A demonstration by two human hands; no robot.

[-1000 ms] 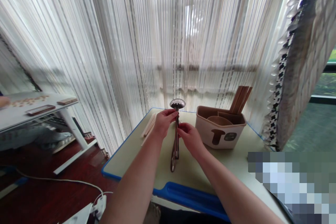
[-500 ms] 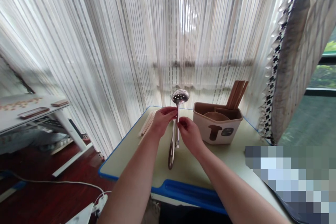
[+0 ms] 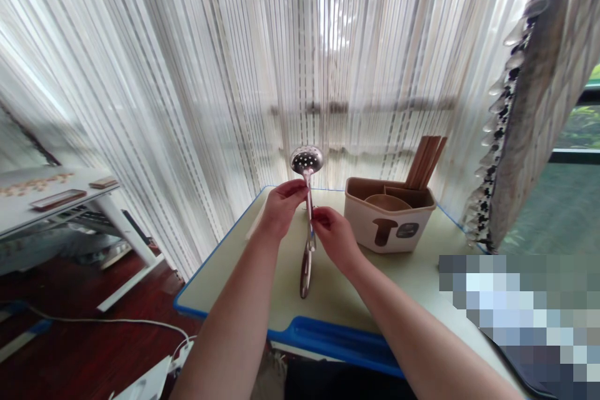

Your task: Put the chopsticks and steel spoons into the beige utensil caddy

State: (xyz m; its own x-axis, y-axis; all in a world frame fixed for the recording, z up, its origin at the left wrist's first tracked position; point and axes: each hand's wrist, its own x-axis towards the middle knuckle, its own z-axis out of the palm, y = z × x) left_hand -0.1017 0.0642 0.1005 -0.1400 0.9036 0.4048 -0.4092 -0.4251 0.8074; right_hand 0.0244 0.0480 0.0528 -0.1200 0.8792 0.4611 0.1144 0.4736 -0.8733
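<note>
Between my two hands a metal slotted ladle (image 3: pixel 307 160) stands upright, its round perforated bowl at the top. Its handle is pinched high up, just under the bowl, by the fingers of my left hand (image 3: pixel 280 205). Lower on the same handle, the fingertips of my right hand (image 3: pixel 334 229) are closed. Another metal utensil (image 3: pixel 305 275), rounded at its lower end, lies on the table below the handle; its upper part is hidden by the ladle and my hands. To the right of my right hand sits a white and brown utensil holder (image 3: pixel 370 228) with compartments.
Several brown wooden chopsticks (image 3: pixel 424 162) lean in the holder's back right compartment. Pale sticks (image 3: pixel 254 225) lie behind my left forearm. The table (image 3: pixel 225 275) has a blue edge and a blue front tray (image 3: pixel 337 339). A curtain hangs behind it; a blurred-out patch covers the right.
The ladle has shifted slightly left and up, with both hands still on its handle. The view has turned a little. The holder and the other utensil appear to stay in place.
</note>
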